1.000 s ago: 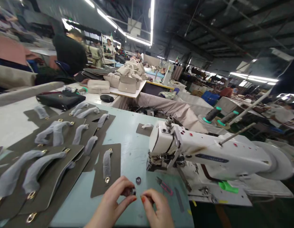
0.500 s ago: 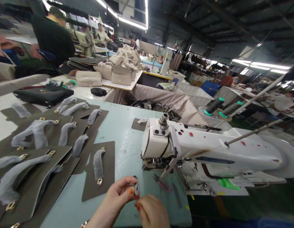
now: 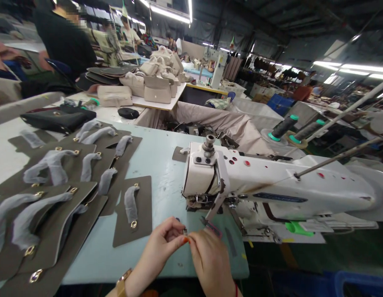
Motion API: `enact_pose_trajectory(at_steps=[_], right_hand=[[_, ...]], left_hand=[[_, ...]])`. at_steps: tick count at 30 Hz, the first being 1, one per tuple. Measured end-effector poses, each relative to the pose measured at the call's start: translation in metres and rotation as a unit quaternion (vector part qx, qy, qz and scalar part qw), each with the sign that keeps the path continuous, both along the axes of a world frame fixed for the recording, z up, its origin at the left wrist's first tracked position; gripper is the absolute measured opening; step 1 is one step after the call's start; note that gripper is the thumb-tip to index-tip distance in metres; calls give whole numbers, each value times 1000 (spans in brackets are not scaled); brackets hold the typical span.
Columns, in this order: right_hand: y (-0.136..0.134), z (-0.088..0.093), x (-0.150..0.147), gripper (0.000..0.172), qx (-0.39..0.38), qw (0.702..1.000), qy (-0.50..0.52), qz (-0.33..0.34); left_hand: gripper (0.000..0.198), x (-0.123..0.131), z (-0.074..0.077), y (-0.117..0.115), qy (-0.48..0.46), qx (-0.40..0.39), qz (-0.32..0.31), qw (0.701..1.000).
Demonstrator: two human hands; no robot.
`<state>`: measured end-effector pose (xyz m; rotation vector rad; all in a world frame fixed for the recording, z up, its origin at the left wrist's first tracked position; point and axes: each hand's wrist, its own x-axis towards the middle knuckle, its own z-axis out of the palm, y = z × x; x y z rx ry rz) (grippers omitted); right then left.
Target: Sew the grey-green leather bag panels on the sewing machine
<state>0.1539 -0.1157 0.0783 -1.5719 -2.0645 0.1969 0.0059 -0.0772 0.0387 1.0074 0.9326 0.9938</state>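
My left hand (image 3: 167, 241) is closed in a pinch around a small metal bobbin case (image 3: 185, 232), seen mostly edge-on over the pale blue sewing table (image 3: 162, 159). Against it, my right hand (image 3: 211, 255) has thumb and forefinger pressed together. What lies between those fingertips is too small to make out. Just beyond my hands stands a white sewing machine (image 3: 253, 171). Thread snips (image 3: 213, 229), partly covered by my right hand, lie by its base. A dark bag panel (image 3: 138, 235) with a wrapped handle (image 3: 131, 205) rests to the left of my hands.
Several more dark panels (image 3: 70, 231) with wrapped handles and gold rings overlap on the left. Two thread cones (image 3: 282, 128) stand behind the machine. Beige bags (image 3: 157, 88) are piled on a table further back. A person in black (image 3: 63, 41) sits at the far left.
My hands have moved slightly up and right in view and come closer together. The bobbin case has turned from showing its round face to edge-on. The camera view has shifted a little.
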Motion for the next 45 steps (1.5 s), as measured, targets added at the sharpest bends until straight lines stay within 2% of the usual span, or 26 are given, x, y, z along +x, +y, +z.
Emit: enact_pose_trajectory(at_steps=[4, 7, 11, 15, 20, 24, 27, 31, 34, 36, 40, 45], right_hand=[[-14, -16, -11, 35, 38, 997, 59, -41], [-20, -23, -16, 34, 22, 995, 86, -49], [-22, -24, -14, 27, -18, 988, 141, -67], [-18, -14, -6, 30, -84, 981, 171, -44], [-9, -3, 3, 38, -161, 977, 136, 17], [-7, -4, 9, 35, -202, 972, 116, 30], [-7, -18, 17, 31, -212, 971, 114, -3], [-6, -56, 32, 28, -175, 977, 93, -78], [-4, -88, 29, 26, -206, 976, 0, -69], [2, -101, 18, 26, -213, 975, -48, -46], [24, -109, -10, 27, -188, 977, -98, -10], [45, -118, -24, 23, -196, 970, -139, -18]], left_hand=[[25, 7, -3, -5, -137, -122, 29, 983], [18, 12, -6, -11, -253, -229, 26, 940], [15, 14, -7, -17, -371, -318, -14, 873], [12, 12, -10, -19, -406, -342, -57, 845], [12, 4, -22, -18, -399, -350, -99, 842], [9, 1, -29, -19, -381, -358, -129, 843], [22, -2, -29, -17, -392, -378, -126, 830], [45, -18, -30, -14, -434, -383, -91, 810], [48, -36, -35, -14, -457, -373, -72, 804], [48, -47, -39, -17, -466, -370, -63, 801], [47, -61, -43, -23, -479, -366, -44, 797], [46, -69, -45, -26, -485, -356, -25, 798]])
